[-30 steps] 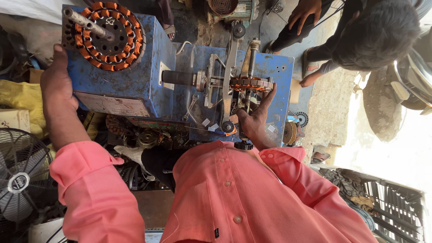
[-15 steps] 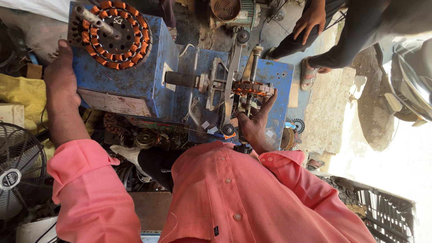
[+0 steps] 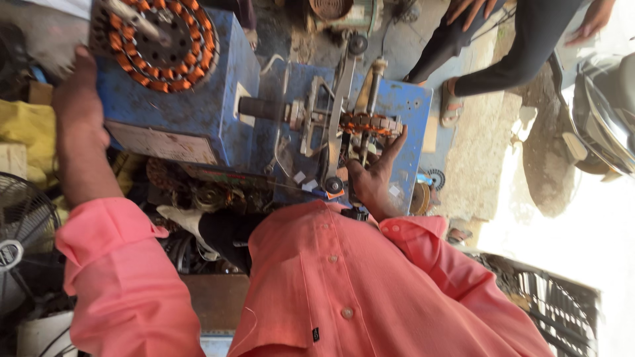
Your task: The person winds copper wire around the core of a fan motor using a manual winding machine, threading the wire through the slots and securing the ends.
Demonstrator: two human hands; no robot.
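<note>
The winding machine [image 3: 198, 112] is blue, worn and patchy. Its stator ring [image 3: 162, 43] carries orange-copper coils, and the person's shirt [image 3: 344, 277] is salmon pink.

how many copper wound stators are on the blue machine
2: one round stator atop the blue box by the left hand, one narrow wound core on the spindle at the right hand. Others may be hidden.

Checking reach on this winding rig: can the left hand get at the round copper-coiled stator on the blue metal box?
Probably yes. The left hand rests on the blue metal box's edge, right beside the round copper-coiled stator, with nothing visible between them.
</note>
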